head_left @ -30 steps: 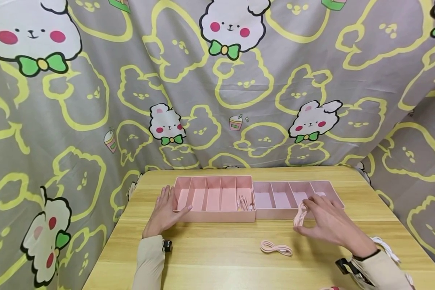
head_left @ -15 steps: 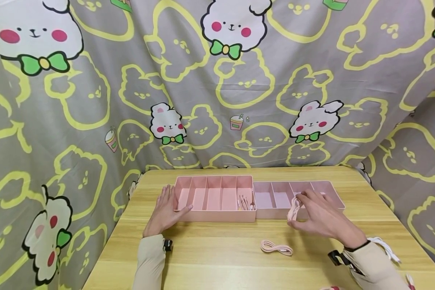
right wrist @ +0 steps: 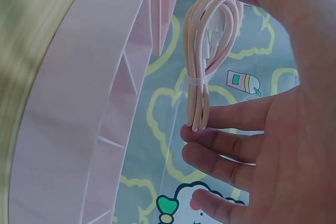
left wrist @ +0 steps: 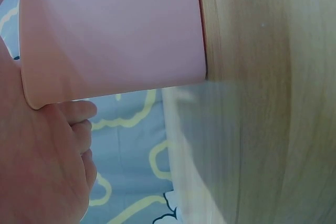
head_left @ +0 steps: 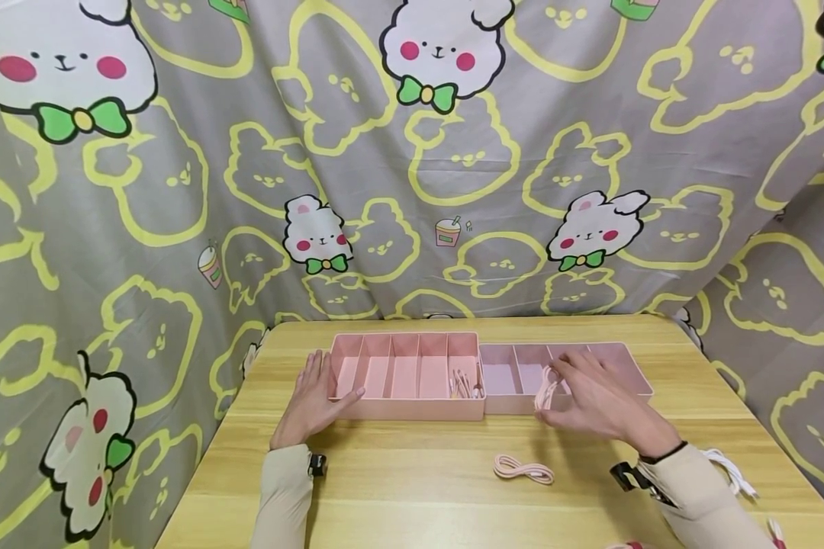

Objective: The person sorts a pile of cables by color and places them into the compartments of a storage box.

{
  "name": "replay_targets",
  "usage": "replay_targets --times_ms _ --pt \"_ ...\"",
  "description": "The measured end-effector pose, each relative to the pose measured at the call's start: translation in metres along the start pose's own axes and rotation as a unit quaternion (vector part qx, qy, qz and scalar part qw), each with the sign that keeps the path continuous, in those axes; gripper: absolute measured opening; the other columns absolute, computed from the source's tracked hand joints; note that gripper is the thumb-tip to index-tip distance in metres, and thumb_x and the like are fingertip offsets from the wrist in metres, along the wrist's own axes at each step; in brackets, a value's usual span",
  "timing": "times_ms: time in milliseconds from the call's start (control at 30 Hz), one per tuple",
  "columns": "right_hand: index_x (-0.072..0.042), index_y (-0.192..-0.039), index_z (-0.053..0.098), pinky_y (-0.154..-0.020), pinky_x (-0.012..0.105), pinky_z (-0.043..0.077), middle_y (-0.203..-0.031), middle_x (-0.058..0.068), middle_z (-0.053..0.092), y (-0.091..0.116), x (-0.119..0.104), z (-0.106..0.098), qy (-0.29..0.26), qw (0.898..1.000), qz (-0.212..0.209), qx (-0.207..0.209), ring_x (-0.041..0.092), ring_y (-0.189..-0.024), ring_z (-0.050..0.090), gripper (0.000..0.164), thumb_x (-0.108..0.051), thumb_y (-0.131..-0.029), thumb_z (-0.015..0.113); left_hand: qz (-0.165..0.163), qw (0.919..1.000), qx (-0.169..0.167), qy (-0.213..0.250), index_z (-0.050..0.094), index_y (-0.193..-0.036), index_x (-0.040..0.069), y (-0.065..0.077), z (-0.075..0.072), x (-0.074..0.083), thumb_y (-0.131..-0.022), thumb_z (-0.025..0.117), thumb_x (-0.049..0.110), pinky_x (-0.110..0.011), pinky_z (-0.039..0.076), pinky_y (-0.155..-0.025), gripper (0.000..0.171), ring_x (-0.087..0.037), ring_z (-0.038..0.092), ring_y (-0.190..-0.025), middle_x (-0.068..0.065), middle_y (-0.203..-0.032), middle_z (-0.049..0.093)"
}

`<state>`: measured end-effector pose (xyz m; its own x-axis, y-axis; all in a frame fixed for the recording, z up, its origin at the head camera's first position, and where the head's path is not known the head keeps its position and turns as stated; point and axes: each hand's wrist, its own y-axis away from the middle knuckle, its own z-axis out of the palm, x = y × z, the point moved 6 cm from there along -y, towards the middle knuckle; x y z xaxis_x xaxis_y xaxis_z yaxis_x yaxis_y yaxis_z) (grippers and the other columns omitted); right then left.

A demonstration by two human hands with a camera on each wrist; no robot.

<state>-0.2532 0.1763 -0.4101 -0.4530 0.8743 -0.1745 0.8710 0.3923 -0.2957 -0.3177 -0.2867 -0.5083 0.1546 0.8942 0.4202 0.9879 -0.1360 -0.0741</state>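
Note:
My right hand [head_left: 600, 400] pinches a coiled pale pink charging cable [right wrist: 195, 59] between thumb and fingertips; a clear band wraps the coil. It hangs over the front edge of a lilac divided box [head_left: 511, 406], apart from it in the right wrist view. My left hand [head_left: 309, 402] rests against the left end of a pink divided box [head_left: 412, 410], thumb along its front rim and fingers along its side. Thin light-coloured pieces [head_left: 461, 385], too small to name, lie in the pink box's rightmost compartment. Another pink cable [head_left: 523, 469], looped in a figure eight, lies on the table.
The boxes stand end to end near the back of the wooden table [head_left: 398, 496]. To the right, a white cable [head_left: 731, 473] lies partly behind my sleeve. Something with a red end [head_left: 777, 534] shows at the lower right. A patterned curtain [head_left: 384, 168] hangs behind.
My right hand has moved left along the lilac box with the coiled cable, from its right half towards its middle. The left hand has stayed in place.

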Motion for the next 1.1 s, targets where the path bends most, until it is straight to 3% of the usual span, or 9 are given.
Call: replay_targets --times_ms 133,267,533,800,1100 --pt "-0.001 -0.126 0.067 -0.095 0.069 0.047 -0.124 0.015 0.063 -0.005 -0.002 0.000 0.005 1.000 0.008 -0.013 0.037 -0.112 0.060 0.076 -0.055 -0.075 0.084 0.003 1.0000 0.001 0.001 0.006 -0.164 -0.004 0.001 0.000 0.001 -0.093 0.057 0.071 -0.064 0.007 -0.130 0.116 -0.042 -0.003 -0.162 -0.027 -0.173 0.002" --pt "0.001 -0.132 0.065 -0.098 0.067 0.046 -0.123 0.013 0.063 -0.011 -0.005 0.001 0.005 1.000 0.009 -0.023 0.038 -0.112 0.060 0.082 -0.056 -0.076 0.083 0.002 1.0000 0.000 0.003 0.006 -0.164 -0.004 0.001 0.000 0.000 -0.092 0.056 0.072 -0.065 0.006 -0.130 0.116 -0.042 -0.004 -0.162 -0.027 -0.173 0.001" --pt "-0.001 -0.133 0.065 -0.097 0.059 0.047 -0.122 0.012 0.064 -0.024 -0.011 0.002 0.006 1.000 -0.008 -0.022 0.035 -0.116 0.061 0.080 -0.055 -0.076 0.082 0.002 1.0000 -0.001 0.004 0.006 -0.164 -0.004 0.001 0.000 0.001 -0.092 0.056 0.073 -0.065 0.006 -0.130 0.117 -0.042 -0.004 -0.162 -0.026 -0.173 0.001" --pt "-0.005 -0.126 0.068 -0.085 0.052 0.048 -0.117 0.006 0.063 -0.035 -0.021 0.002 0.023 0.999 -0.017 -0.017 0.030 -0.105 0.061 0.078 -0.063 -0.076 0.079 0.001 1.0000 0.003 -0.002 0.006 -0.164 -0.004 0.001 0.001 0.000 -0.092 0.056 0.073 -0.065 0.008 -0.130 0.117 -0.043 0.000 -0.162 -0.027 -0.173 0.003" --pt "-0.004 -0.129 0.066 -0.095 0.056 0.047 -0.124 0.012 0.063 -0.049 -0.035 0.002 0.022 0.999 -0.040 -0.023 0.033 -0.116 0.060 0.080 -0.063 -0.076 0.078 0.002 1.0000 0.008 -0.002 0.008 -0.164 -0.004 0.000 0.001 0.000 -0.091 0.057 0.074 -0.065 0.010 -0.129 0.118 -0.044 0.001 -0.162 -0.028 -0.173 0.006"
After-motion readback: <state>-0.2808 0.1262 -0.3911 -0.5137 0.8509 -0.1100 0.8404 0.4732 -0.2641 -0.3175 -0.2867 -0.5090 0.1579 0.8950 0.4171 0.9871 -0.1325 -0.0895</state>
